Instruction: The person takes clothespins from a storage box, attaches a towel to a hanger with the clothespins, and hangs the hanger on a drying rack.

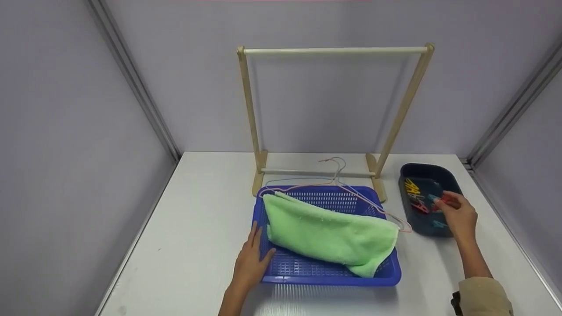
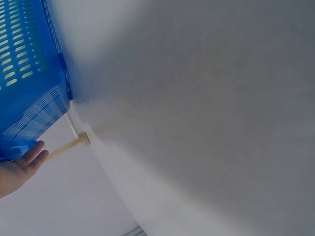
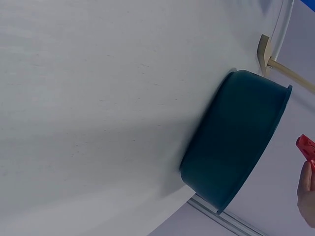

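Note:
At the left rim of a blue plastic basket [image 1: 333,279], my left hand [image 1: 251,263] rests with its fingers extended and thumb over the edge. The left wrist view shows the fingers [image 2: 35,153] against the basket's corner. My right hand [image 1: 460,216] is over a dark teal bin [image 1: 428,169], pinching a red clothespin [image 3: 306,146] between thumb and fingers. A teal clothespin [image 1: 433,198] shows right at those fingertips. More clothespins, yellow [image 1: 412,188] and red among them, lie in the bin. A light green towel [image 1: 329,232] lies across the basket along with thin wire hangers [image 1: 340,175].
Behind the basket stands a wooden rack with a white top bar [image 1: 336,51] and a lower bar [image 1: 318,173]. The bin sits to the right of the rack's foot [image 1: 376,180]. Grey panel walls enclose the white table [image 1: 197,219] at the back and sides.

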A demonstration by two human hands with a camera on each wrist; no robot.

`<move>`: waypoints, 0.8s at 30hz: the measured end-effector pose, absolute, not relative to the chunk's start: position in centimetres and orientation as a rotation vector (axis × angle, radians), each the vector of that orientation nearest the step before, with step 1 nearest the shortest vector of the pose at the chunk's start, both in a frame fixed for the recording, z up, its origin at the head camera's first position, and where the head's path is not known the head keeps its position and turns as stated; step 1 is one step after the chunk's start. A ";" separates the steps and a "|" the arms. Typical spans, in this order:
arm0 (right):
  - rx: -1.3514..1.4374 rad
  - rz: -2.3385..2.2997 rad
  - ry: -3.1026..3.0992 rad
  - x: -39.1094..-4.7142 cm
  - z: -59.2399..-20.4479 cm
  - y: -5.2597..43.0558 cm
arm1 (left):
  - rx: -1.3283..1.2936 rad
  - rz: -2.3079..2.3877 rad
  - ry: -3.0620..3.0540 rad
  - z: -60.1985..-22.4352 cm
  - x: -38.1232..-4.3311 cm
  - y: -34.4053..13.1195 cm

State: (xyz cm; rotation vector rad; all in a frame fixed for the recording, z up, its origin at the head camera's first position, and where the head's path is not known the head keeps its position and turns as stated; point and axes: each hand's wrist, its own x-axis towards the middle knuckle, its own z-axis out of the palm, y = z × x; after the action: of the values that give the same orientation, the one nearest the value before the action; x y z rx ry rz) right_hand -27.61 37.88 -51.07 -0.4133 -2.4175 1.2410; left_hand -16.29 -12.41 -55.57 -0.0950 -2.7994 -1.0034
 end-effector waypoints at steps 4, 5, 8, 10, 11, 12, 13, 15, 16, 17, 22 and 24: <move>-0.423 1.240 -2.418 -27.2 -50.9 37.7 | -0.104 -1.011 -2.801 -55.6 -16.2 -12.4; -0.419 1.242 -2.418 -27.1 -50.8 37.7 | -0.106 -1.015 -2.798 -55.5 -16.2 -12.4; -0.400 1.254 -2.413 -27.0 -50.6 37.5 | -0.109 -1.023 -2.788 -55.5 -16.1 -12.4; -0.382 1.260 -2.405 -27.1 -50.6 37.5 | -0.125 -1.023 -2.773 -55.5 -16.2 -12.4; -0.375 1.259 -2.402 -27.1 -50.5 37.5 | -0.131 -1.030 -2.766 -55.6 -16.2 -12.4; -0.372 1.259 -2.397 -27.1 -50.5 37.5 | -0.136 -1.032 -2.765 -55.6 -16.2 -12.4; -0.368 1.259 -2.392 -27.2 -50.4 37.5 | -0.141 -1.033 -2.765 -55.6 -16.3 -12.4; -0.371 1.263 -2.388 -27.1 -50.3 37.4 | -0.151 -1.039 -2.765 -55.7 -16.3 -12.3; -0.376 1.267 -2.389 -27.1 -50.3 37.3 | -0.151 -1.046 -2.768 -55.7 -16.3 -12.3; -0.382 1.269 -2.395 -27.1 -50.2 37.3 | -0.149 -1.050 -2.772 -55.6 -16.4 -12.3; -0.405 1.240 -2.455 -27.0 -50.0 36.9 | -0.168 -0.966 -2.794 -55.2 -16.4 -12.5; -0.406 1.223 -2.474 -27.0 -50.0 36.9 | -0.186 -0.915 -2.808 -54.8 -16.4 -12.6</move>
State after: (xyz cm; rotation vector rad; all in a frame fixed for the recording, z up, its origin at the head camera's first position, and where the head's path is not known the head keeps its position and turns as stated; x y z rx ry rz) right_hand -27.00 36.87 -50.01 -0.4056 -2.4742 1.2225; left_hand -16.42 -12.64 -54.76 -0.1857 -2.8083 -0.9153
